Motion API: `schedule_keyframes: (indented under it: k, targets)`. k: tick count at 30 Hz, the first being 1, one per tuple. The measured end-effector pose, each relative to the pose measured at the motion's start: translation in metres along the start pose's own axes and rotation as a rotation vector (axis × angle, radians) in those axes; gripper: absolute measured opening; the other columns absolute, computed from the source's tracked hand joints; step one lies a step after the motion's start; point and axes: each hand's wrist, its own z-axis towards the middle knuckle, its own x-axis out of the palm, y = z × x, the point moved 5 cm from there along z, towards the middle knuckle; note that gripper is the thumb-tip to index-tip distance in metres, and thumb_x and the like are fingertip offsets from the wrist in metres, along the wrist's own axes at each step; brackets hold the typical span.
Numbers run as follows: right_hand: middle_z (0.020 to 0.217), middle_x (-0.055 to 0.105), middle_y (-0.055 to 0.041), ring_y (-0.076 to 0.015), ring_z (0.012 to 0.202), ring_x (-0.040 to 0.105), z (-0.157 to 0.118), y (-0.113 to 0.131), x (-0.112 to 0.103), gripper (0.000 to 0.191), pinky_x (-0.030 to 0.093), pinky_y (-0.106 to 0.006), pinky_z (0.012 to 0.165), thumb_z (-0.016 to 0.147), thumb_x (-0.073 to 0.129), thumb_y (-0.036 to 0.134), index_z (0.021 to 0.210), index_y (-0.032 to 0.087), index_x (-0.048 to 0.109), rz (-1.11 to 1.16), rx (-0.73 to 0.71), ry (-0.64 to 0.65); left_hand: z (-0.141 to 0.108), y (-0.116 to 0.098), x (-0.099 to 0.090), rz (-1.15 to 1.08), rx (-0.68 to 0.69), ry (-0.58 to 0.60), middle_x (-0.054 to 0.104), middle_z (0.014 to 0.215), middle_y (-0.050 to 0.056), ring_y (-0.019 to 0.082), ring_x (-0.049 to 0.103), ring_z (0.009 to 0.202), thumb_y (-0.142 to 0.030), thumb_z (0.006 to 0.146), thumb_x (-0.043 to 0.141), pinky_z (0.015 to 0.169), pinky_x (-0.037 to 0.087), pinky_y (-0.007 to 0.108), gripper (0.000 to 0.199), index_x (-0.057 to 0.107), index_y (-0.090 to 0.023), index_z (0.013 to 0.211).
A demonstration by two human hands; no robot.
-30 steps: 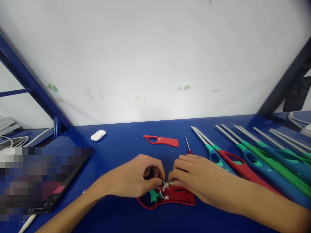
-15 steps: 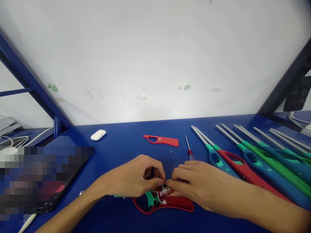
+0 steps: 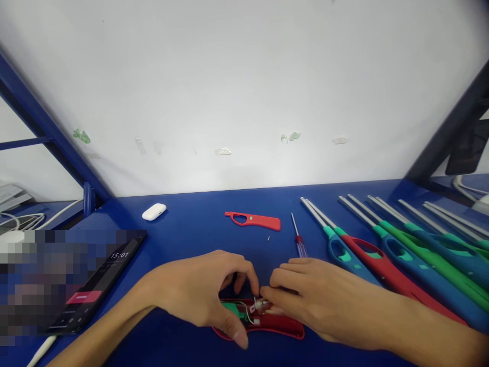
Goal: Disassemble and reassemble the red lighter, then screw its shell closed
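Observation:
An opened half of a red lighter casing lies on the blue table in front of me, with a green trigger piece and thin white wires inside. My left hand arches over the casing's left part, thumb and forefinger spread apart, the thumb across its near edge. With fingers closed, my right hand pinches a small clear part with a metal end at the middle of the casing. The fingers hide some of that part.
The other red casing half, a tiny screw and a screwdriver lie beyond my hands. Several long-necked lighters fan out at right. A white earbud case and a phone are at left.
My left hand has opened from a pinch over the casing, its thumb coming down toward me across the near edge. My right hand stays at the clear part.

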Motion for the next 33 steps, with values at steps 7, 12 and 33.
schedule_keyframes:
  k: [7, 12, 33]
  targets:
    - [0.092, 0.069, -0.0004, -0.0198, 0.075, 0.058, 0.0022, 0.0009, -0.0036, 0.031, 0.046, -0.035, 0.068, 0.082, 0.064, 0.000, 0.109, 0.015, 0.069, -0.023, 0.009, -0.016, 0.0052, 0.0045, 0.0027, 0.014, -0.001, 0.033, 0.064, 0.090, -0.007, 0.012, 0.057, 0.073, -0.034, 0.062, 0.101, 0.061, 0.041, 0.021, 0.047, 0.072, -0.028, 0.099]
    - [0.090, 0.068, -0.0005, -0.0188, 0.072, 0.058, 0.0020, 0.0038, -0.0025, 0.012, 0.043, -0.036, 0.066, 0.099, 0.060, 0.009, 0.102, 0.017, 0.067, -0.021, 0.011, -0.034, 0.0052, 0.0045, 0.0038, -0.003, -0.008, 0.043, 0.063, 0.083, -0.008, 0.011, 0.057, 0.068, -0.037, 0.064, 0.101, 0.060, 0.042, 0.022, 0.046, 0.073, -0.027, 0.099]
    - [0.090, 0.067, -0.0002, -0.0185, 0.073, 0.059, 0.0014, 0.0070, -0.0012, 0.006, 0.039, -0.036, 0.063, 0.106, 0.061, 0.017, 0.108, 0.016, 0.067, -0.018, 0.037, -0.075, 0.0028, 0.0033, 0.0023, 0.005, 0.098, 0.025, 0.070, 0.092, 0.001, 0.014, 0.058, 0.073, -0.022, 0.093, 0.067, 0.065, 0.047, 0.024, 0.019, 0.077, -0.024, 0.109]
